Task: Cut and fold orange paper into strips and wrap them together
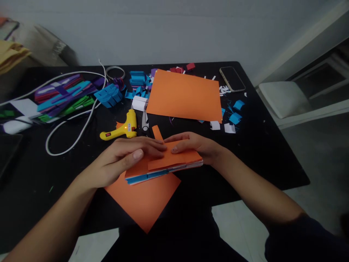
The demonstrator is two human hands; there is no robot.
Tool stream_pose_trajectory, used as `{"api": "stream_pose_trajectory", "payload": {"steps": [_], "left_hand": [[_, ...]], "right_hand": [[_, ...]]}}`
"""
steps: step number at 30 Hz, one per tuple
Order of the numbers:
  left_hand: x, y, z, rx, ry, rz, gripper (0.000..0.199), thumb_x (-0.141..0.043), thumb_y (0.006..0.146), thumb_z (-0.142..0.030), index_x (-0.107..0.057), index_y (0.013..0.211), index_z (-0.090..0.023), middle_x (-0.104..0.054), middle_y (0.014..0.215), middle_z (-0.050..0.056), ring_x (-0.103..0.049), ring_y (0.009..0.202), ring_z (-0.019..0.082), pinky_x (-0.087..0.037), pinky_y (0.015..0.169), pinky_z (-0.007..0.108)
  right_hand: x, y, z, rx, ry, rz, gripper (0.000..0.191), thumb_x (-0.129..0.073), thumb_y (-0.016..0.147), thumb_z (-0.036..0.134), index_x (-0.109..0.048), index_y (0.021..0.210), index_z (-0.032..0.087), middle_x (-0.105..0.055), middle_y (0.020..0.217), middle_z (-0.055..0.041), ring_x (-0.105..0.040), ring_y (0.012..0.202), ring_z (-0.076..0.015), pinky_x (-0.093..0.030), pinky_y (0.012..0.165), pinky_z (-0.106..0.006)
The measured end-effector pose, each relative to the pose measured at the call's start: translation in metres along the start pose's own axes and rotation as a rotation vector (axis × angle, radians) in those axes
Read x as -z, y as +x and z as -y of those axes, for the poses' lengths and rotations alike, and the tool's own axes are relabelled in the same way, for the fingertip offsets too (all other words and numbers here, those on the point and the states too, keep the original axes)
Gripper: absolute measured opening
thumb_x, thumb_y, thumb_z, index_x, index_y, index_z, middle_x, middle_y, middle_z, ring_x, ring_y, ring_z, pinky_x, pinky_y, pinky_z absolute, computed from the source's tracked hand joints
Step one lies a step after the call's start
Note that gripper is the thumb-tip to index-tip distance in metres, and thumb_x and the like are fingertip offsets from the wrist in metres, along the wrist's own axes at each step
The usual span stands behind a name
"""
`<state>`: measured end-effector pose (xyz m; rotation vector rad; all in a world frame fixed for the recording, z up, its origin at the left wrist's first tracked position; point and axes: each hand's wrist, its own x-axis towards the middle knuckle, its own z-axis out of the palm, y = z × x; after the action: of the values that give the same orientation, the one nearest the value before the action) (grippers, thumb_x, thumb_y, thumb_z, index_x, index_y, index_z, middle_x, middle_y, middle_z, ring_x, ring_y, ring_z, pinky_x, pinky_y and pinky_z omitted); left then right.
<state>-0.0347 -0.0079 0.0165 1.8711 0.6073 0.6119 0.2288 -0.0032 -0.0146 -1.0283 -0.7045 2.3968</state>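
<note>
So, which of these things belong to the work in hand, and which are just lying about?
Part of the work, certainly or probably:
paper stack, being held
orange sheets, matching its cover
glue gun, light on
scissors

Apparently just lying about:
phone
blue scraps
white scraps

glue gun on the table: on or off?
Looks on: a small orange light glows on the body of the yellow glue gun. Whether it is hot, cannot tell.
</note>
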Motion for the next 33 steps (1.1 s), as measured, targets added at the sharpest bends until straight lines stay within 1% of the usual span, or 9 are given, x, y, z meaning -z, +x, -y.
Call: {"api": "stream_pose_trajectory", "payload": {"steps": [5, 9, 13, 16, 19, 23, 25, 29, 33], "left_hand": [[0.000, -0.004, 0.001, 0.015, -0.024, 0.003, 0.036, -0.047, 0.108, -0.039, -0.078, 0.120, -0.026, -0.077, 0.127, 0.010, -0.065, 0.132, 0.031, -0.051, 0.114, 0.049], [0.000, -0.005, 0.002, 0.045, 0.009, -0.031, 0.034, -0.050, 0.106, -0.039, -0.076, 0.125, -0.030, -0.077, 0.127, 0.009, -0.067, 0.130, 0.032, -0.056, 0.108, 0.047], [0.000, -0.003, -0.001, 0.029, 0.007, -0.046, 0.030, -0.053, 0.105, -0.035, -0.074, 0.126, -0.031, -0.080, 0.118, 0.008, -0.070, 0.125, 0.031, -0.062, 0.098, 0.043], [-0.001, 0.000, -0.002, -0.010, 0.066, -0.039, 0.028, -0.056, 0.103, -0.030, -0.074, 0.125, -0.029, -0.080, 0.118, 0.008, -0.071, 0.123, 0.030, -0.062, 0.098, 0.042], [-0.004, 0.001, -0.001, -0.084, 0.169, -0.017, 0.026, -0.065, 0.098, -0.027, -0.075, 0.122, -0.026, -0.078, 0.120, 0.009, -0.070, 0.122, 0.029, -0.059, 0.103, 0.044], [-0.011, -0.001, 0.001, -0.053, 0.329, -0.018, 0.028, -0.069, 0.096, -0.025, -0.074, 0.123, -0.023, -0.071, 0.131, 0.011, -0.069, 0.122, 0.027, -0.064, 0.087, 0.032], [-0.014, -0.002, 0.002, -0.047, 0.373, -0.034, 0.025, -0.068, 0.097, -0.023, -0.074, 0.121, -0.023, -0.070, 0.132, 0.011, -0.068, 0.122, 0.025, -0.064, 0.086, 0.029], [-0.016, -0.003, 0.002, -0.048, 0.396, -0.043, 0.023, -0.069, 0.097, -0.023, -0.073, 0.120, -0.023, -0.070, 0.132, 0.010, -0.066, 0.127, 0.026, -0.061, 0.099, 0.034], [-0.016, -0.004, 0.001, -0.022, 0.416, -0.040, 0.020, -0.067, 0.097, -0.022, -0.072, 0.116, -0.024, -0.068, 0.134, 0.010, -0.063, 0.131, 0.028, -0.061, 0.100, 0.038]], "right_hand": [[-0.001, -0.002, 0.000, 0.014, -0.028, -0.039, 0.038, -0.091, 0.065, 0.010, -0.078, 0.100, 0.014, -0.080, 0.094, -0.0051, -0.075, 0.083, -0.0152, -0.060, 0.077, -0.024], [-0.002, -0.002, 0.000, 0.018, -0.030, -0.025, 0.041, -0.095, 0.062, 0.011, -0.079, 0.100, 0.015, -0.080, 0.094, -0.0045, -0.075, 0.083, -0.0151, -0.060, 0.077, -0.024], [-0.002, -0.001, -0.002, 0.008, -0.043, -0.028, 0.042, -0.096, 0.063, 0.013, -0.078, 0.101, 0.016, -0.080, 0.091, -0.0035, -0.075, 0.080, -0.0143, -0.061, 0.075, -0.023], [-0.002, -0.001, -0.003, 0.020, -0.057, -0.055, 0.047, -0.096, 0.061, 0.010, -0.076, 0.103, 0.016, -0.080, 0.095, -0.0036, -0.076, 0.085, -0.0157, -0.061, 0.079, -0.025], [-0.004, -0.001, -0.004, 0.073, -0.077, -0.106, 0.050, -0.095, 0.059, 0.009, -0.074, 0.104, 0.017, -0.079, 0.098, -0.0036, -0.075, 0.088, -0.0166, -0.061, 0.083, -0.027], [-0.006, -0.002, -0.006, 0.180, -0.130, -0.177, 0.045, -0.092, 0.066, 0.014, -0.073, 0.106, 0.018, -0.078, 0.098, -0.0029, -0.073, 0.086, -0.0161, -0.058, 0.085, -0.030], [-0.008, -0.002, -0.007, 0.225, -0.161, -0.197, 0.043, -0.091, 0.067, 0.016, -0.073, 0.107, 0.019, -0.077, 0.096, -0.0018, -0.072, 0.085, -0.0159, -0.057, 0.084, -0.030], [-0.010, -0.003, -0.009, 0.300, -0.272, -0.236, 0.046, -0.092, 0.067, 0.021, -0.072, 0.108, 0.020, -0.076, 0.100, -0.0019, -0.071, 0.091, -0.0188, -0.056, 0.088, -0.033], [-0.014, -0.005, -0.010, 0.410, -0.430, -0.291, 0.044, -0.092, 0.071, 0.031, -0.072, 0.109, 0.021, -0.077, 0.105, -0.0044, -0.072, 0.100, -0.0232, -0.056, 0.093, -0.038]]}}
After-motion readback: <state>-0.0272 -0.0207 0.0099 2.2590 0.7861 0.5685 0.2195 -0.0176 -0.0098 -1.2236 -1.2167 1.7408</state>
